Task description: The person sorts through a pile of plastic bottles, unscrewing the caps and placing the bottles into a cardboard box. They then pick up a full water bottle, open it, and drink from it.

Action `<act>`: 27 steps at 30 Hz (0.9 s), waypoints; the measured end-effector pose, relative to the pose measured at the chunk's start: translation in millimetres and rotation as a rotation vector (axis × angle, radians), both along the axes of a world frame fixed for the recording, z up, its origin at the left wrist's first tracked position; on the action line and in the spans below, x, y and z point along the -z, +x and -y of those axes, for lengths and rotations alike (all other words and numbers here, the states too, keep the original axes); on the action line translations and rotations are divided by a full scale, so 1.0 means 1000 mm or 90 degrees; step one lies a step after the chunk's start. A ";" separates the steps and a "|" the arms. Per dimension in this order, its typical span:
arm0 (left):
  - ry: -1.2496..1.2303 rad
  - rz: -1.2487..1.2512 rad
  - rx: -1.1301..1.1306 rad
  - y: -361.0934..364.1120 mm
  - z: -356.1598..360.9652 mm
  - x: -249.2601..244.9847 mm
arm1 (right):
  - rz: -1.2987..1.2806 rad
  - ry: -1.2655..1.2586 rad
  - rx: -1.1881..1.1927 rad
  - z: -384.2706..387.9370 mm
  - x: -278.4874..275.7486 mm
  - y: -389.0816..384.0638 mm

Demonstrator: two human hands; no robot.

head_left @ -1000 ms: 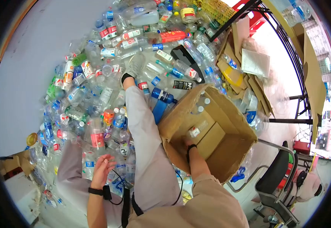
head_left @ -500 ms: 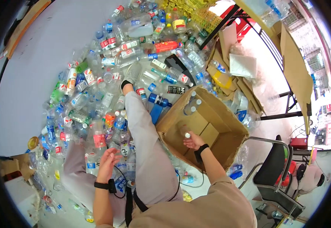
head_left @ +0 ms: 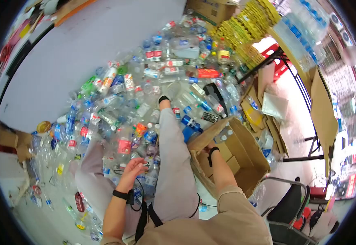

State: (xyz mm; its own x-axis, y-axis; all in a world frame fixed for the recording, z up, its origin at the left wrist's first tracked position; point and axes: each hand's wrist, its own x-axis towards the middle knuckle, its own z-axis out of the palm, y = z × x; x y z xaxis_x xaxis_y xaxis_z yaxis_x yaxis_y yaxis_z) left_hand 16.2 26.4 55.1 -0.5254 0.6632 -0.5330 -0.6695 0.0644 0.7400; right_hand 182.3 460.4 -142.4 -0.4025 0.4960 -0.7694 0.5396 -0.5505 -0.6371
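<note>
Head view: our right hand has risen from the cardboard box floor to its flap, and we cannot tell its finger state. Our left hand, fingers loosely spread and empty, touches the plastic bottles.

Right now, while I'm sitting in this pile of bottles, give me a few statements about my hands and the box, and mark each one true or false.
1. The right hand is at the near flap of the cardboard box. True.
2. The left hand holds a bottle high above the pile. False: it is low over the loose bottles between the legs, with its fingers open.
3. The box is packed full. False: only a few white-capped bottles show at its far side, and much of its bottom is bare.
4. A black chair stands to the right of the box. True.
</note>
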 end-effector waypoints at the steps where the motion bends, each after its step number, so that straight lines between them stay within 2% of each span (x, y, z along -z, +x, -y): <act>1: -0.004 0.005 -0.017 0.000 0.003 -0.001 | 0.029 -0.025 0.024 0.002 0.004 -0.001; 2: 0.005 -0.007 -0.011 -0.001 0.003 -0.001 | 0.034 -0.026 0.009 0.005 0.009 -0.002; 4: 0.023 -0.025 -0.003 -0.007 0.004 0.001 | -0.072 0.002 0.161 0.001 0.013 -0.005; 8: 0.034 -0.029 -0.017 -0.009 0.011 -0.008 | 0.020 -0.012 0.095 -0.008 0.026 0.014; 11: 0.038 -0.056 -0.005 -0.013 0.011 -0.013 | 0.010 0.016 0.053 0.021 -0.030 0.003; 15: 0.054 -0.099 -0.014 -0.010 0.013 -0.014 | 0.003 0.016 -0.044 0.022 -0.047 0.017; 17: 0.058 -0.110 -0.019 -0.011 0.016 -0.013 | 0.011 -0.012 -0.017 0.016 -0.048 0.027; 19: 0.046 -0.130 -0.062 -0.013 0.019 -0.008 | -0.017 0.065 0.046 0.030 -0.083 0.037; 21: -0.013 -0.137 -0.123 -0.014 0.024 0.009 | -0.033 0.223 0.089 0.039 -0.111 0.039; 23: -0.002 -0.138 -0.190 -0.015 0.028 0.021 | -0.043 0.384 0.071 0.032 -0.110 0.043; 25: -0.008 -0.097 -0.308 -0.022 0.033 0.022 | -0.097 0.371 0.035 0.066 -0.146 0.018; 27: -0.020 -0.112 -0.319 -0.027 0.040 0.018 | -0.143 0.335 -0.031 0.121 -0.196 -0.016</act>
State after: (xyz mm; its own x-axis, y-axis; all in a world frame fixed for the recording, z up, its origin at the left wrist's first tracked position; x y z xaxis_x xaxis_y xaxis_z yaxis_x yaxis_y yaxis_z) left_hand -10.6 -13.8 36.7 -0.8571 0.2927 -0.4239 -0.4898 -0.2081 0.8466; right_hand 165.8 339.1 53.2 -0.5592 0.7658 -0.3175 0.3762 -0.1069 -0.9204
